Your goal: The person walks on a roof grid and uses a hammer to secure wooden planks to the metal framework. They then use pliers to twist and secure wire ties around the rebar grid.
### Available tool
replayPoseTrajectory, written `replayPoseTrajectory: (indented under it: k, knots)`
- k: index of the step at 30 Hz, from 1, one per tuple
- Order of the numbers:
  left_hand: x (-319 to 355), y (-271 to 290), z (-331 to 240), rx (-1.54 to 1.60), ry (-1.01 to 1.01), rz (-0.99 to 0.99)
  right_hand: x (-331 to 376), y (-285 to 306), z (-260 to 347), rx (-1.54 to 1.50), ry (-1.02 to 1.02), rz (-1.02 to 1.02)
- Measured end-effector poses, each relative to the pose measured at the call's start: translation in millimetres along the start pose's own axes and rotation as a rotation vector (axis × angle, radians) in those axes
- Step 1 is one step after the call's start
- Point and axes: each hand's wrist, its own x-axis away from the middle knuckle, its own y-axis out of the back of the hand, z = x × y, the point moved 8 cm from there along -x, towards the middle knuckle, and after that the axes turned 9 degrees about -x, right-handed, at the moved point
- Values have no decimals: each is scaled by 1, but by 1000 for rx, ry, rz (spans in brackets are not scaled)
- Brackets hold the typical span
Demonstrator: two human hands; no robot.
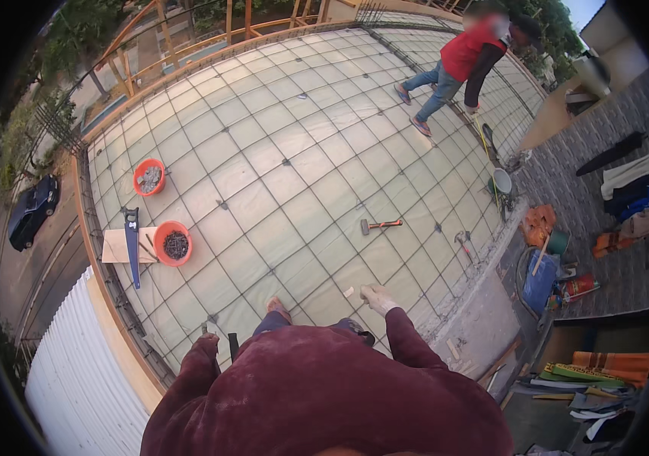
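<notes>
My left hand (206, 345) is low at the left of my body, its fingers closed. A small metal tip shows above it, but what I hold is too small to name. A black bar (233, 346) sticks up beside it. My right hand (377, 299), pale as if gloved or dusty, reaches forward over the rebar grid (286, 220) with its fingers curled in; anything inside is hidden. Just left of its fingers lies a small pale scrap (349, 292). Farther ahead, a hammer (381, 226) with an orange and black handle rests on the grid.
Left stand an orange bucket (165, 243) of dark metal pieces, a handsaw (133, 247) on a board (115, 246), and another orange bucket (157, 167) with grey lumps. A co-worker (465, 61) bends at far right. A grey bucket (501, 181) and a second hammer (463, 239) sit near the right edge.
</notes>
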Motion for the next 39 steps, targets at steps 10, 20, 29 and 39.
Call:
replayPoseTrajectory:
  k: [10, 20, 29, 39]
  knots:
    - [-32, 59, -77, 52, -163, -331, -119, -46, 21, 505, -1, 200]
    - [11, -5, -35, -528, 186, -101, -274, -89, 33, 713, 11, 507]
    - [-47, 37, -144, 542, 399, -441, -488, -64, 365, 336, -131, 421]
    - [-152, 204, -329, 651, 73, -663, -605, -229, 686, 443, 314, 531]
